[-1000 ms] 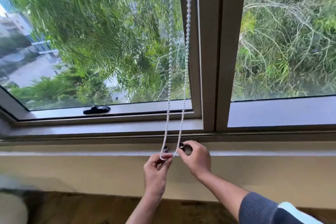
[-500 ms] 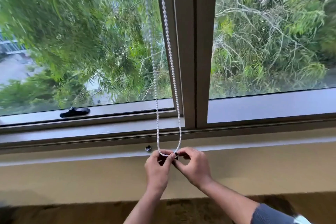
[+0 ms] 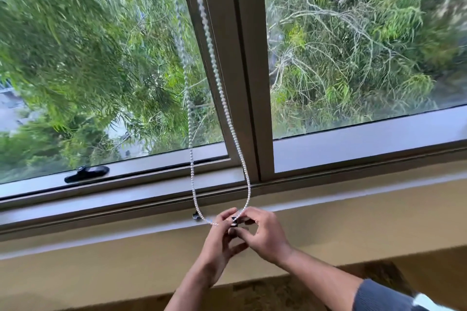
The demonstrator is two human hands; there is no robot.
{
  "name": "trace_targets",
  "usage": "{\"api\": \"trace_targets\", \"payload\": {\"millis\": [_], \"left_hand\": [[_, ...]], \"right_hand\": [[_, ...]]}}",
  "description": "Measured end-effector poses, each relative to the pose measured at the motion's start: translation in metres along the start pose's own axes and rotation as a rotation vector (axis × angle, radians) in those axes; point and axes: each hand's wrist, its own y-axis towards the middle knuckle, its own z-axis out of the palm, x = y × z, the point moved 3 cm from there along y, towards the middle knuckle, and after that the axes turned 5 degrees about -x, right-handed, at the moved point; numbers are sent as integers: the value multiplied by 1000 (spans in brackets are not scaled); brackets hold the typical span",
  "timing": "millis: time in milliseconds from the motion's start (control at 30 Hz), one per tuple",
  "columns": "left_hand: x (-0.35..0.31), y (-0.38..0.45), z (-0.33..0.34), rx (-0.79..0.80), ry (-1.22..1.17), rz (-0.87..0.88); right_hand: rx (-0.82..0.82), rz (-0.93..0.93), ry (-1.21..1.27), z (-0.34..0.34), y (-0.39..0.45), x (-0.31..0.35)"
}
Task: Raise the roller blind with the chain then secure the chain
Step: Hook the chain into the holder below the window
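Observation:
A white bead chain [image 3: 219, 88] hangs in a loop from above the frame, down past the window's centre post to the sill. The bottom of the loop runs between my two hands. My left hand [image 3: 219, 247] pinches the chain's lowest part from below. My right hand [image 3: 262, 232] grips the loop's right strand, next to a small dark fitting [image 3: 233, 221] between my fingers. A second small dark fitting [image 3: 195, 216] sits on the sill edge just left of my hands. The roller blind itself is out of view above.
Two window panes with grey frames [image 3: 250, 83] look out on green trees. A black window handle [image 3: 86, 174] lies on the left pane's lower frame. A pale ledge [image 3: 101, 232] runs below the windows, with a beige wall [image 3: 101, 275] under it.
The view has swung left and tilted, so the window now slants. My hands have closed in together at the bottom of the chain loop, shifted right of the left dark fitting.

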Motion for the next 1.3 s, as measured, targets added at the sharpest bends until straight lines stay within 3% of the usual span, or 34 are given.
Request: {"api": "trace_targets", "payload": {"millis": [67,233,367,500,1033,1300], "left_hand": [[-5,-3,6,37,-16,16],[-3,1,6,-71,137,112],[-2,11,0,-137,173,101],[-5,13,0,-133,223,124],[-29,-11,4,-135,-50,202],[-38,-19,-6,-134,-138,238]], "right_hand": [[27,1,4,2,4,-2],[72,8,44,4,11,-1],[81,286,423,1,14,5],[92,392,511,3,18,5],[61,604,771,20,22,10],[317,699,860,38,30,12]]}}
